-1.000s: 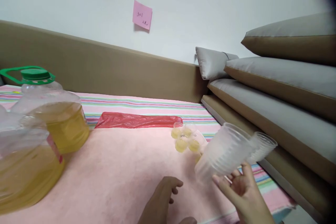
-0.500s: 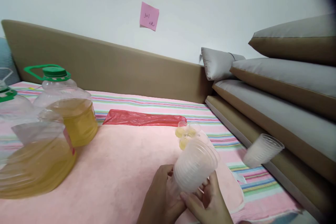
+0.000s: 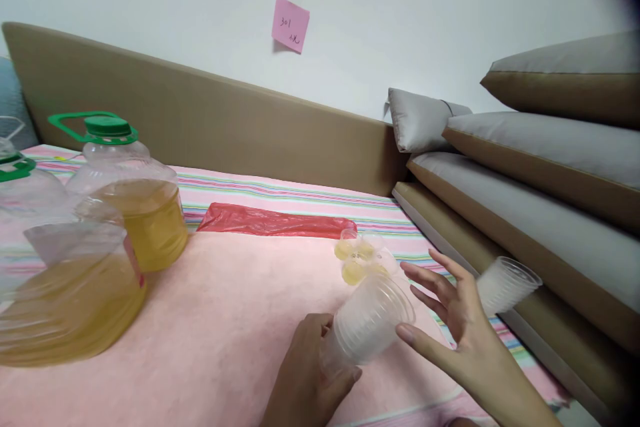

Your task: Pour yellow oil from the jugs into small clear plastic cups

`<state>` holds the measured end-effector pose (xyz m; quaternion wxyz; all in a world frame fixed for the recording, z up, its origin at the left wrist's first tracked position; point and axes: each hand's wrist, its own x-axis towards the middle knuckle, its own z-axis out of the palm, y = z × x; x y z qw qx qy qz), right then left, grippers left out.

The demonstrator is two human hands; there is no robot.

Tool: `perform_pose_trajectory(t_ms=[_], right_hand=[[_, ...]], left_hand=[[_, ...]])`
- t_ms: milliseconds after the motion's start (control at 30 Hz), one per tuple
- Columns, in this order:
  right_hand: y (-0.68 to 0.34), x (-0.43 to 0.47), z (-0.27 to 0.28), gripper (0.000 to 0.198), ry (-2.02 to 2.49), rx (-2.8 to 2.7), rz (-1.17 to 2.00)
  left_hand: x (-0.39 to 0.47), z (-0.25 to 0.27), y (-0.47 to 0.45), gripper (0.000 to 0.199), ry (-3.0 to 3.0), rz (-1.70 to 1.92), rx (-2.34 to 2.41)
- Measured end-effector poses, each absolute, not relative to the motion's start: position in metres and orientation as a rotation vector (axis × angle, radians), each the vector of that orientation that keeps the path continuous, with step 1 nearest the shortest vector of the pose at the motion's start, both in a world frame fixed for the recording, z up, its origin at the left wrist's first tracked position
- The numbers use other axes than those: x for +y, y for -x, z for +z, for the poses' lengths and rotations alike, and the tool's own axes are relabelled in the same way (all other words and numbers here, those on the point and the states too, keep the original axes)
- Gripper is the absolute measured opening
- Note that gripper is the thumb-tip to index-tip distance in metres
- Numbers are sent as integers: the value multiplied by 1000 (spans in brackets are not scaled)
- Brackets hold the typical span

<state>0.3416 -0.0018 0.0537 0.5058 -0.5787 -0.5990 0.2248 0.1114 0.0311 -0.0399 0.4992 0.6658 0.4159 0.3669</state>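
A tilted stack of clear plastic cups (image 3: 369, 320) is gripped near its lower end by my left hand (image 3: 313, 370), above the pink cloth. To the right of that stack my right hand (image 3: 455, 327) is spread, thumb and fingers apart, with nothing between them. Its thumb tip comes close to the stack's rim; whether they touch I cannot tell. Just beyond, several clear cups holding yellow liquid (image 3: 354, 271) stand together on the cloth. A second stack of plastic cups (image 3: 506, 287) leans behind my right hand, partly covered by it.
Two big jugs of yellow liquid stand at left, the nearer jug (image 3: 75, 300) in front of the green-capped jug (image 3: 155, 227). A red plastic bag (image 3: 270, 221) lies flat behind the pink cloth (image 3: 215, 327). Grey-brown cushions (image 3: 540, 200) are piled at right; a brown headboard (image 3: 225, 113) runs behind.
My right hand has let go of the cup stack and moved right, its fingers opening. My left hand still holds the stack. The camera view has shifted slightly.
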Motion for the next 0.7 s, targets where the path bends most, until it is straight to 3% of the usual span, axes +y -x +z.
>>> perform_pose_trajectory(t_ms=[200, 700], right_hand=[[-335, -4, 71, 103, 1510, -1521, 641], [-331, 0, 74, 90, 1493, -1562, 653]], left_hand=[[32, -42, -112, 41, -1618, 917, 1010], [33, -44, -111, 41, -1653, 895, 1024]])
